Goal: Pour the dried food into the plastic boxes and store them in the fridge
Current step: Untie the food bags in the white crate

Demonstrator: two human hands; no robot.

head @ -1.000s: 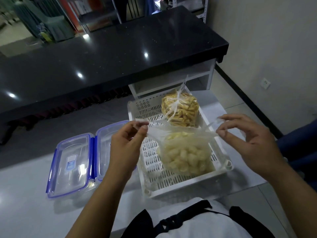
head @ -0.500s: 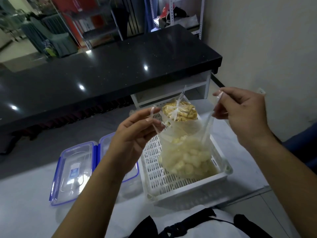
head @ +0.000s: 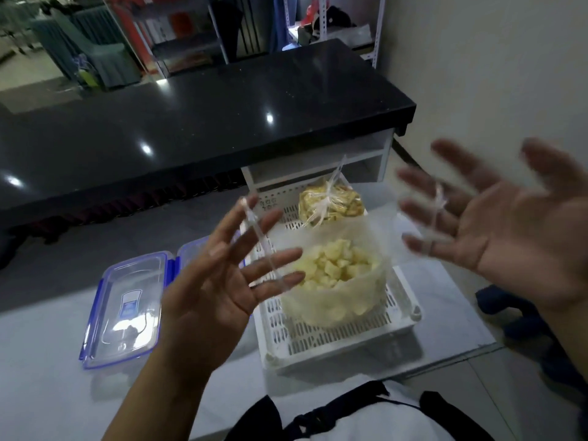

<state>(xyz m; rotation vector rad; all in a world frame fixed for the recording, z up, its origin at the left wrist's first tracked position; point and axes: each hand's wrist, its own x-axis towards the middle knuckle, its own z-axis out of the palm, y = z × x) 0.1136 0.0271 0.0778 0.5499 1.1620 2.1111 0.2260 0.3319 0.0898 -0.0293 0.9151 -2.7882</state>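
Observation:
A clear bag of pale dried pieces [head: 337, 294] stands with its mouth wide in a white slotted basket [head: 334, 348]. Behind it in the basket lies a second bag of yellow dried food [head: 331, 205], tied at the top. My left hand [head: 216, 281] and my right hand [head: 509, 230] are raised on either side of the near bag, palms up and fingers spread. A thin plastic strip of the bag lies across the fingers of each hand. A clear plastic box with blue clips [head: 124, 310] lies left of the basket; a second box [head: 191, 253] is partly hidden behind my left hand.
The basket and boxes rest on a white table [head: 47, 377]. A long black counter [head: 191, 116] runs behind it, with a white shelf unit underneath. A wall is at the right and a blue seat [head: 509, 310] is by the table's right edge.
Both hands went from pinching the bag's top strips and pulling them apart to spread fingers with palms up. The bag's mouth is now wide and the bag rests in the basket.

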